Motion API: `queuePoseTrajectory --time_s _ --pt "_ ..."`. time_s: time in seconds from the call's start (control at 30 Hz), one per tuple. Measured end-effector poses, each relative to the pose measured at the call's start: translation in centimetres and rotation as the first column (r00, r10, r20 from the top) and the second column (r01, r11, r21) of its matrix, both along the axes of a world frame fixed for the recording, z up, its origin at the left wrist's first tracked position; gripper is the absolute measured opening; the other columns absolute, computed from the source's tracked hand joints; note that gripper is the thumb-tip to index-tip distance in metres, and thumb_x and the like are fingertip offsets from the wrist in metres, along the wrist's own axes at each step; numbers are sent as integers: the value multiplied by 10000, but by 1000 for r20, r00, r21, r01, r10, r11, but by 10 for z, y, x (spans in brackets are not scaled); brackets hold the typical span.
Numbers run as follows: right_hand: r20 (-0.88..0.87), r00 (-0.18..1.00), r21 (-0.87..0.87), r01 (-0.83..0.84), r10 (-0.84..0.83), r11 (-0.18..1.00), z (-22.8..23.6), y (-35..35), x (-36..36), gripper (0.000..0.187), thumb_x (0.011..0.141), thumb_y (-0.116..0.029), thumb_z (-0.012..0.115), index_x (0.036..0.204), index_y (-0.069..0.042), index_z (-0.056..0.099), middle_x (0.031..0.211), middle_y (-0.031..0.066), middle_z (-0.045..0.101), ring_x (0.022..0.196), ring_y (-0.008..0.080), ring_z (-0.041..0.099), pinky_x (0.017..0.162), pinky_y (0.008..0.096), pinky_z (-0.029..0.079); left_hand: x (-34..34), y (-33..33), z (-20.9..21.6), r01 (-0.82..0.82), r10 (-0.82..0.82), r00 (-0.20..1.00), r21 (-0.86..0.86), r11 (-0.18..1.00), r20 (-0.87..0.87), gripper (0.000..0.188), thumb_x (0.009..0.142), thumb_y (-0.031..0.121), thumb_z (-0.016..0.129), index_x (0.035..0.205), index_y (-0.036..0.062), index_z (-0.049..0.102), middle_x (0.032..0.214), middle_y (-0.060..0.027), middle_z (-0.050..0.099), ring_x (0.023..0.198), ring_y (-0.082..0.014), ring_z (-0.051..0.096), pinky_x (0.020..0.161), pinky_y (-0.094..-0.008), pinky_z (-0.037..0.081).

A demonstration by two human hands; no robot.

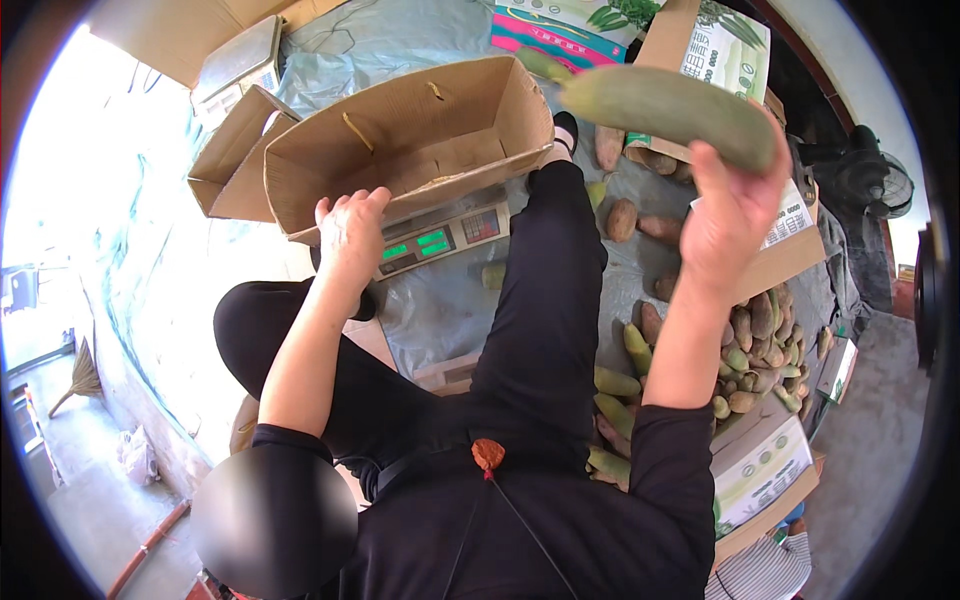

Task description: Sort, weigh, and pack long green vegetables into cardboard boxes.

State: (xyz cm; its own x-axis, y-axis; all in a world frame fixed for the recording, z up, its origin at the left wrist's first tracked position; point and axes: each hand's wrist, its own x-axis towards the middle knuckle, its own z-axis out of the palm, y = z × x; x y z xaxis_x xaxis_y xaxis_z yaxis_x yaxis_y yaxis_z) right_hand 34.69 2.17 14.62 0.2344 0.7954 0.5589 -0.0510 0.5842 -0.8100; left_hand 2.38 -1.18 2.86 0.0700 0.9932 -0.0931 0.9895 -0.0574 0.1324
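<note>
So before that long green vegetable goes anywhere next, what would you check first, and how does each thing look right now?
1. Right hand has a firm hold on the long green vegetable: ok, fingers wrap its end.
2. Cardboard box sits open: ok, nearly empty.
3. Box rests squarely on the scale: cannot tell, it looks tipped.
4. Left hand steadies the box: ok, it rests on the front rim.
5. Scale display lit: ok, green digits glow.
6. More vegetables within reach: ok, a pile lies at the right.
</note>
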Motion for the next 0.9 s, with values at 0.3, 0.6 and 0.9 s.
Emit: queuePoseTrajectory --time_s 0.3,0.6,0.9 --pt "455 877 -80 -135 157 988 -74 48 -145 475 634 -140 802 1051 -77 584 960 126 639 920 319 620 803 366 494 -1 0 2 25 -25 1000 1 1000 -2 251 805 17 575 1037 108 598 946 -97 640 1002 -304 593 969 -522 362" --pt "771 600 -176 -122 214 977 -89 41 -169 444 744 -309 746 1137 -129 647 1065 91 623 1004 274 595 887 428 413 -1 6 -8 32 -32 999 35 999 -22 314 814 29 556 1102 145 601 969 -84 646 977 -283 608 956 -502 378" --pt "396 907 -584 127 145 801 -126 -23 41 312 824 -210 686 1087 -49 640 950 82 683 882 160 646 791 297 506 -7 7 -9 39 -37 998 48 998 -44 273 820 58 604 1084 123 585 1005 -89 650 1008 -279 604 934 -462 384"
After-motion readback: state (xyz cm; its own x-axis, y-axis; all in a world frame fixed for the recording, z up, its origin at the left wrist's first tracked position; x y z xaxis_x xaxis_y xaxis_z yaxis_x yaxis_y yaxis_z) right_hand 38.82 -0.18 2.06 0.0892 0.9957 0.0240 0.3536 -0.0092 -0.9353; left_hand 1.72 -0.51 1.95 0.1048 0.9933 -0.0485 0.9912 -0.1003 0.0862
